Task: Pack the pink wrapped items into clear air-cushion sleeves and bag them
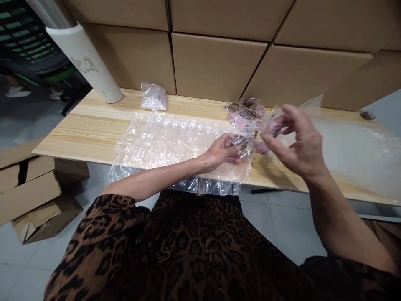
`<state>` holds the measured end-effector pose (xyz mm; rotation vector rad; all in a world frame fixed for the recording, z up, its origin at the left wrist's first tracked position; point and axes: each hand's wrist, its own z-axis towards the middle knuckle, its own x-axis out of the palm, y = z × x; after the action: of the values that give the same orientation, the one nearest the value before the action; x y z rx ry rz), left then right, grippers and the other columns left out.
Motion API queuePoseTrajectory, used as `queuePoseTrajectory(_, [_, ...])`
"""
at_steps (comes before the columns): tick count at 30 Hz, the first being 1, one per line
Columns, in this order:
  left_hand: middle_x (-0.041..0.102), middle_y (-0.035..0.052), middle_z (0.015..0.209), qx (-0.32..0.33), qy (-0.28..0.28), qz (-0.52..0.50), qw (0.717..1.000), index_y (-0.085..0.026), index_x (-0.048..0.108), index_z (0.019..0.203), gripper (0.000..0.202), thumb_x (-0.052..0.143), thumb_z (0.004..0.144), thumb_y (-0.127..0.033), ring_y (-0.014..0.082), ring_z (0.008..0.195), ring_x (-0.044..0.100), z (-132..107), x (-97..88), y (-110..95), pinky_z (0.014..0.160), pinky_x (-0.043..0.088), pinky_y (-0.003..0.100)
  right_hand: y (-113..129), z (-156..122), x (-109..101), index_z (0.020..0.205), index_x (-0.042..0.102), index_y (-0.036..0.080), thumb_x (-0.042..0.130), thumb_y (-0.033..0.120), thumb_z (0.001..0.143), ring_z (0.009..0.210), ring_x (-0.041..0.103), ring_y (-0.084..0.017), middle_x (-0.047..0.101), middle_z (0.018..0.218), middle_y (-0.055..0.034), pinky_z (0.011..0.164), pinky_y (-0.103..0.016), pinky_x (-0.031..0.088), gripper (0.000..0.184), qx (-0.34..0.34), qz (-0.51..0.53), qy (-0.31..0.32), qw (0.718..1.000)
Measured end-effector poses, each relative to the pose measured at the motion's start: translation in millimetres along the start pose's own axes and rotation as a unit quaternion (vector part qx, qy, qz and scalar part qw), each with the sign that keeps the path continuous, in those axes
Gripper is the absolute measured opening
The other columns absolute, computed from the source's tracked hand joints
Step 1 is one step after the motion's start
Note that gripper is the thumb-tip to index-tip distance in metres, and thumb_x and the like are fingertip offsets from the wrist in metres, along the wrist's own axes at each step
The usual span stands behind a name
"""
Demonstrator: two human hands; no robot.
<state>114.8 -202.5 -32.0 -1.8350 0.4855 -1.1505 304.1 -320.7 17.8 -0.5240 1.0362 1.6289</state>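
My left hand [224,151] is closed around a clear packet with dark brown contents [239,141], low over the table. To its right, my right hand [299,142] pinches a clear packet with something pink inside [274,125], held a little above the wood. Just beyond both hands lies a pile of similar pink and brown packets [242,115]. Under my left forearm spreads a sheet of clear plastic air-column packaging [169,140], which hangs over the table's front edge. What exactly the packets contain is too small to make out.
Stacked cardboard boxes [219,62] line the back of the wooden table [78,133]. A small clear bag [153,97] and a white roll [90,67] stand at the left. Translucent sheeting [357,154] covers the right side. Open cartons [31,184] sit on the floor.
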Motion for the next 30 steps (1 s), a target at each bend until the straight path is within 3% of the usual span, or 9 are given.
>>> queuePoseTrajectory(2, [0.075,0.0114,0.112,0.030,0.025,0.005,0.999,-0.019,0.055,0.123,0.030,0.066,0.104,-0.040,0.0152,0.086,0.074,0,-1.5,3,0.085,0.065,0.037,17,-2,9,0.163,0.039,0.027,0.066,0.041,0.096,0.103,0.069,-0.029,0.069,0.123,-0.0119,0.089,-0.050,0.061,0.073,-0.026,0.027,0.043,0.998])
queuePoseTrajectory(4, [0.074,0.0138,0.116,0.055,0.047,0.005,0.997,-0.020,0.056,0.123,0.044,0.059,0.104,-0.059,0.0188,0.094,0.074,-1,-2.8,4,0.091,0.064,0.042,25,-4,19,0.162,0.040,0.025,0.065,0.039,0.097,0.107,0.069,-0.030,0.068,0.129,-0.0142,0.091,-0.052,0.062,0.071,-0.041,0.024,0.069,0.996])
queuePoseTrajectory(7, [0.073,0.0159,0.122,0.073,0.070,0.027,0.994,-0.021,0.057,0.128,0.062,0.059,0.097,-0.074,0.0245,0.104,0.074,-3,-4.0,2,0.100,0.061,0.050,25,-6,26,0.166,0.034,0.026,0.065,0.038,0.098,0.117,0.068,-0.034,0.062,0.143,-0.0176,0.098,-0.056,0.061,0.075,-0.049,0.009,0.080,0.996])
queuePoseTrajectory(12, [0.069,0.0152,0.133,0.116,0.081,0.105,0.984,-0.024,0.051,0.135,0.073,0.086,0.082,-0.059,0.0258,0.116,0.071,-4,-4.0,6,0.109,0.055,0.051,25,-8,20,0.172,0.020,0.029,0.059,0.048,0.102,0.120,0.069,-0.036,0.056,0.155,-0.0198,0.097,-0.057,0.063,0.082,-0.050,0.011,0.106,0.993])
queuePoseTrajectory(16, [0.072,0.0120,0.122,0.143,0.052,0.140,0.978,-0.024,0.051,0.129,0.059,0.076,0.090,-0.060,0.0205,0.097,0.072,-2,-5.4,17,0.092,0.060,0.045,32,-10,18,0.172,0.022,0.033,0.059,0.050,0.102,0.122,0.068,-0.036,0.055,0.157,-0.0174,0.101,-0.059,0.061,0.081,-0.037,0.019,0.115,0.993])
queuePoseTrajectory(19, [0.073,0.0128,0.120,0.155,0.043,0.146,0.976,-0.024,0.047,0.130,0.055,0.070,0.095,-0.059,0.0211,0.098,0.072,-1,-6.6,20,0.089,0.061,0.043,31,-11,15,0.172,0.024,0.030,0.065,0.054,0.098,0.112,0.070,-0.034,0.058,0.153,-0.0184,0.094,-0.058,0.063,0.088,-0.015,0.050,0.127,0.990])
queuePoseTrajectory(22, [0.072,0.0143,0.127,0.169,0.035,0.158,0.972,-0.024,0.046,0.132,0.052,0.066,0.097,-0.056,0.0230,0.104,0.072,-4,-5.7,17,0.086,0.062,0.041,25,-13,9,0.169,0.034,0.027,0.066,0.058,0.096,0.115,0.070,-0.034,0.062,0.147,-0.0174,0.088,-0.053,0.064,0.085,0.024,0.107,0.139,0.984])
queuePoseTrajectory(25, [0.070,0.0139,0.131,0.176,0.027,0.190,0.966,-0.024,0.047,0.135,0.048,0.063,0.099,-0.050,0.0229,0.107,0.071,-11,-2.5,11,0.086,0.062,0.039,21,-15,4,0.160,0.049,0.030,0.059,0.060,0.102,0.127,0.067,-0.033,0.065,0.144,-0.0131,0.095,-0.050,0.062,0.066,0.057,0.173,0.131,0.975])
queuePoseTrajectory(30, [0.067,0.0132,0.137,0.175,0.046,0.221,0.958,-0.026,0.046,0.147,0.055,0.064,0.100,-0.049,0.0232,0.110,0.072,-22,1.4,5,0.089,0.062,0.037,24,-15,3,0.136,0.071,0.029,0.059,0.067,0.101,0.107,0.072,-0.028,0.075,0.119,-0.0085,0.099,-0.048,0.061,0.053,0.089,0.182,0.170,0.964])
